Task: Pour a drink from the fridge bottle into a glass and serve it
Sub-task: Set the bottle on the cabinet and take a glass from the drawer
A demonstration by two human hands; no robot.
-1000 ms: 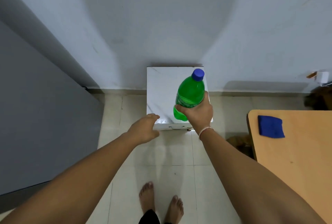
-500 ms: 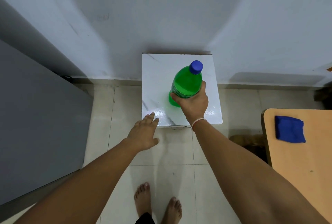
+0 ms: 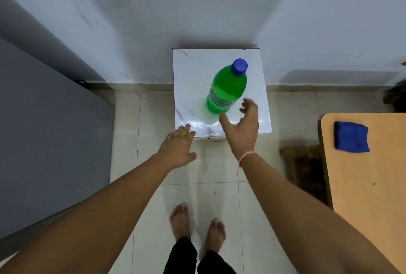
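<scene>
A green bottle (image 3: 227, 89) with a blue cap (image 3: 240, 66) stands upright on a small white marble-topped stand (image 3: 191, 80) against the wall. My right hand (image 3: 241, 128) hovers just in front of and to the right of the bottle, fingers spread, apart from it. My left hand (image 3: 178, 148) is flat and open at the stand's near left corner, holding nothing. No glass is in view.
A grey fridge side (image 3: 48, 137) fills the left. A wooden table (image 3: 369, 177) with a folded blue cloth (image 3: 351, 137) is at the right, a low wooden stool (image 3: 303, 164) beside it. My bare feet (image 3: 197, 223) stand on the tiled floor.
My right hand has set the bottle down on the white stand and let go, drawing back toward me. My left hand stayed open near the stand's front edge.
</scene>
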